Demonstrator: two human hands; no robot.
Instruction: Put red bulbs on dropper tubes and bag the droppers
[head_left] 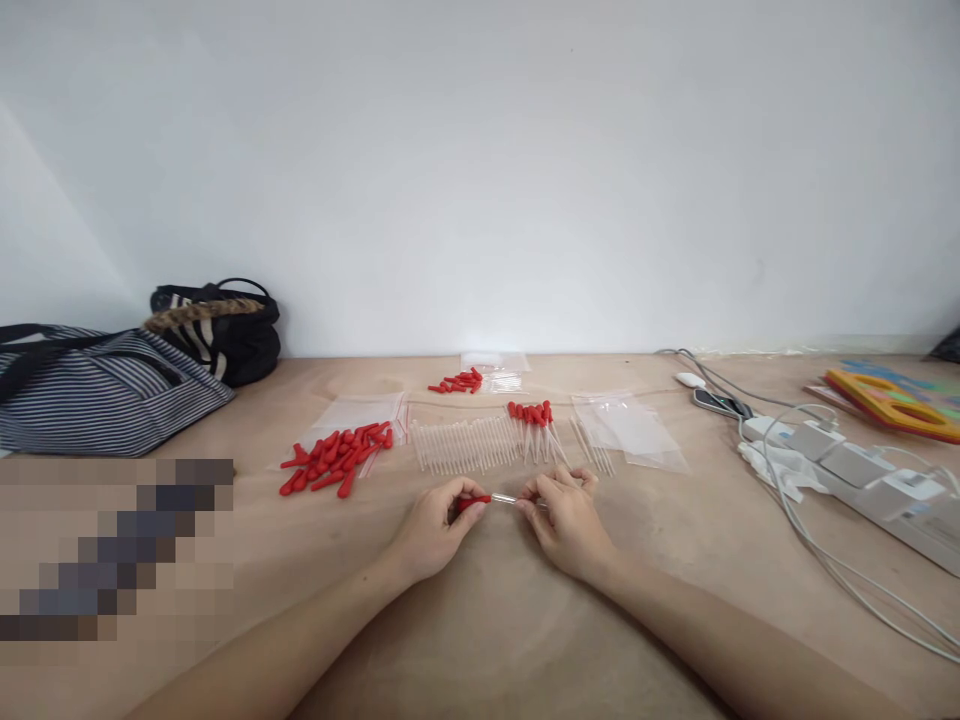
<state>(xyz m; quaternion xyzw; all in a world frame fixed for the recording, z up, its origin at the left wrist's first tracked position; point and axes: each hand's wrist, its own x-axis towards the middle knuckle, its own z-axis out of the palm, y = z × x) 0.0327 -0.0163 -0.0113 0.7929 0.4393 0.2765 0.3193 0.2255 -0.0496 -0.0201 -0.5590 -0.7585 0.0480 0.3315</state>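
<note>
Between thumb and fingers, my left hand (441, 525) grips a red rubber dropper bulb (472, 502). My right hand (562, 515) is closed on a clear glass dropper tube (503, 498), whose near end meets the bulb's narrow neck. How deep the tube sits in the neck I cannot tell. Just beyond my hands lies a row of clear glass tubes (461, 445). At its right end are several droppers with red bulbs (532, 415) fitted. A heap of loose red bulbs (334, 458) rests to the left, partly on a plastic bag (364, 410).
Another clear bag (630, 430) lies right of the tubes. Further back are small red bulbs (456, 382) and thin tubes (504, 381). On the right stand a power strip with chargers (862, 465) and trailing cables (802, 540). A striped bag (112, 395) and a black bag (240, 335) sit left.
</note>
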